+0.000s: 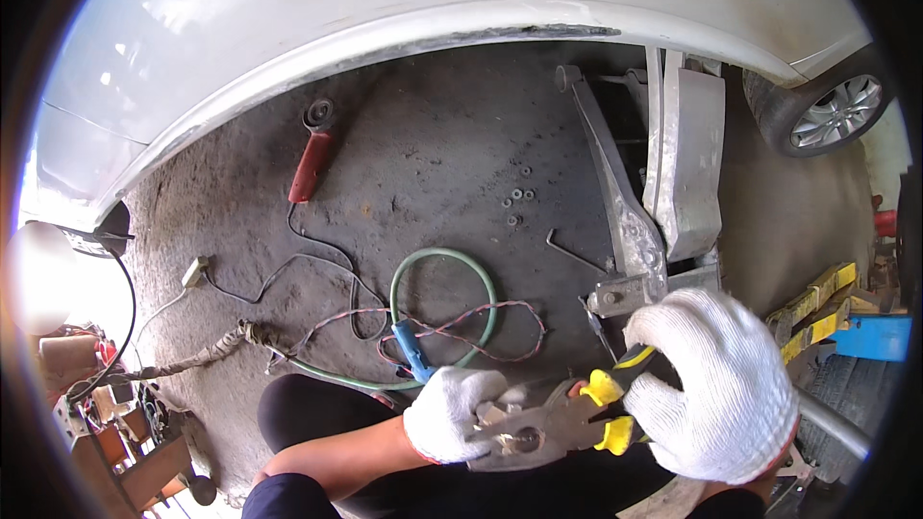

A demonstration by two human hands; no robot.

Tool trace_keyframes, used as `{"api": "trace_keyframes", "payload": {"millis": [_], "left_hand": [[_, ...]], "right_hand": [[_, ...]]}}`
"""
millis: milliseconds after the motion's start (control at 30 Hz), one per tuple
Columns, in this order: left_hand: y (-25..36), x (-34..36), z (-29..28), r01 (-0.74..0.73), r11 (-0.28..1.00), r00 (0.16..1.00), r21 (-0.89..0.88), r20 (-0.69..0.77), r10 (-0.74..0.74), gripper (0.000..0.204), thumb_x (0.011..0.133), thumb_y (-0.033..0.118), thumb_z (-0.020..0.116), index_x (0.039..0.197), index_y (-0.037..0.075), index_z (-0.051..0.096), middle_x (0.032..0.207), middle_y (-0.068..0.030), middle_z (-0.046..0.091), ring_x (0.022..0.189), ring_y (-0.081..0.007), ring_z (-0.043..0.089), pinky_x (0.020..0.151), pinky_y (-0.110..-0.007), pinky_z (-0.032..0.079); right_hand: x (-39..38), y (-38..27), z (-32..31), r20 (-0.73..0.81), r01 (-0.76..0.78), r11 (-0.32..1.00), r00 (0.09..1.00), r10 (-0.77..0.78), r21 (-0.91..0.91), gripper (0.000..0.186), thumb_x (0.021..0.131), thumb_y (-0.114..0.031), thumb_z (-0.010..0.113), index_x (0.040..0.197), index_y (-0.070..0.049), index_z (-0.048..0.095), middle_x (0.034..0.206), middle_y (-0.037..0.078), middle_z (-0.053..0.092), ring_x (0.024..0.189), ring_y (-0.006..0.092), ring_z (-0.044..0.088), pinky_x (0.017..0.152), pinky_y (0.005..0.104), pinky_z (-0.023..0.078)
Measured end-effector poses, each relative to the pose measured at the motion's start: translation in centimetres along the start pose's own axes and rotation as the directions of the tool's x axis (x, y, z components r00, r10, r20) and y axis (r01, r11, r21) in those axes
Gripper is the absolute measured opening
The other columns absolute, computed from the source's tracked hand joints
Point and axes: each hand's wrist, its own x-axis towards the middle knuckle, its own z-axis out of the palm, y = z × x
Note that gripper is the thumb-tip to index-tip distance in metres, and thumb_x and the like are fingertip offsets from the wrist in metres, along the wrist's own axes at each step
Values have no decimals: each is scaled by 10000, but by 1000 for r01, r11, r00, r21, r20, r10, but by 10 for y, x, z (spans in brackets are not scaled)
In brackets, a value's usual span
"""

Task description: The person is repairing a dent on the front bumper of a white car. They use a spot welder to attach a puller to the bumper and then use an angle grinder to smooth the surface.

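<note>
Both hands wear white knit gloves. My right hand [716,384] is wrapped round the yellow-and-black handles of a pair of pliers [567,415], low and right of centre. The pliers' steel head points left, toward my left hand [454,413]. My left hand is closed on the edge of a grey metal plate [519,444] that has a round hole or nut in it. The pliers' jaws meet or overlap this plate; whether they bite on it cannot be made out. Both hands are above my dark-trousered lap.
A white car's sill [481,19] spans the top, with a wheel [836,115] at right. A metal jack-like frame [635,202] stands beneath it. On the floor lie a red angle grinder [312,159], several nuts [517,194], a bent rod [572,250] and a green cable with a blue-handled holder [413,351].
</note>
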Motion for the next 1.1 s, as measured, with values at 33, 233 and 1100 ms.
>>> {"api": "trace_keyframes", "payload": {"millis": [33,233,1100], "left_hand": [[-2,-4,-1,59,998,998,10,9,-60,362,783,343,770,840,8,645,655,-158,579,584,-382,593,531,-430,464],[-13,-13,1,-67,996,993,-60,-97,61,207,788,203,725,981,146,774,747,-88,604,590,-278,621,510,-383,478],[-6,-7,-67,216,843,771,-493,-444,-457,243,977,190,618,885,-33,646,662,-49,572,688,-55,469,614,-290,463]], "right_hand": [[3,5,-6,100,167,985,982,-161,-49,246,624,-153,750,843,-55,692,1017,145,621,829,343,637,739,467,523],[30,-13,-33,360,195,979,911,-203,60,223,624,-134,765,777,-11,659,918,147,565,750,305,625,633,418,522],[127,-69,-17,117,309,871,951,-286,-382,543,677,-226,766,1155,-81,554,856,137,552,711,322,635,626,434,530]]}}
